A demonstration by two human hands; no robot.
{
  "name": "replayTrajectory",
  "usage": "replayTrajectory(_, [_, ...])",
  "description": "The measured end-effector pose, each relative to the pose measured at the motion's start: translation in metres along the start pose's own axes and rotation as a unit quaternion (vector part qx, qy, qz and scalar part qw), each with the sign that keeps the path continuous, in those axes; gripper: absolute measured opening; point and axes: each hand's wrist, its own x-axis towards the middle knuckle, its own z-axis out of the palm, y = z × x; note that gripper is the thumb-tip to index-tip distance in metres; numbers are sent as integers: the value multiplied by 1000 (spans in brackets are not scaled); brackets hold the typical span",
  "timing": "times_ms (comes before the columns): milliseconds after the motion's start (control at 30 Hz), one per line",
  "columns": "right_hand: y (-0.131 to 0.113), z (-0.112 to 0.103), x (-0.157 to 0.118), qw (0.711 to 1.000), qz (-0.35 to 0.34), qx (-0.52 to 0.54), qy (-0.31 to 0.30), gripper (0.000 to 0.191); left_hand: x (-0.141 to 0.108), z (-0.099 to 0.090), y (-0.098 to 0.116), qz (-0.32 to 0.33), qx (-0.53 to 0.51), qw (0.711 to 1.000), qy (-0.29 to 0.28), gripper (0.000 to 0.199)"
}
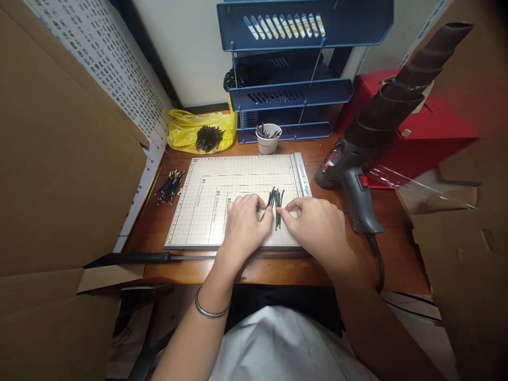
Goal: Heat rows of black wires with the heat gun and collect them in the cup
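Observation:
Several thin black sticks point(278, 199) lie in a loose bundle on the white gridded board point(206, 211), near its right side. My left hand point(246, 217) is at the bundle's left edge, its thumb and fingers closed on some of the sticks. From the right, my right hand point(315, 219) pinches at the bundle with thumb and forefinger. The two thumbs almost meet across the sticks. A paper cup point(269, 143) holding similar black pieces stands behind the board. To the board's left, another black pile point(170, 186) with light tips rests on the wooden table.
A heat gun point(359, 159) with a stepped nozzle stands at the right, before a red box point(432, 127). Blue shelves point(291, 95) rise at the back. A yellow bag point(182, 129) bears black pieces. A black-handled bar point(151, 257) runs along the board's front edge. Cardboard flanks both sides.

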Motion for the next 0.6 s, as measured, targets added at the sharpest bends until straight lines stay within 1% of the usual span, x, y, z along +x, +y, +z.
replayTrajectory(133, [3,1,-2,1000,-10,12,-7,23,0,-1,-1,2,-1,1000,-9,15])
replayTrajectory(433, [3,3,-3,999,-12,32,-19,21,0,-2,-1,16,-1,1000,-10,16])
replayTrajectory(600, [9,3,-6,999,-17,28,-8,22,-1,-1,-2,20,-3,1000,-9,16])
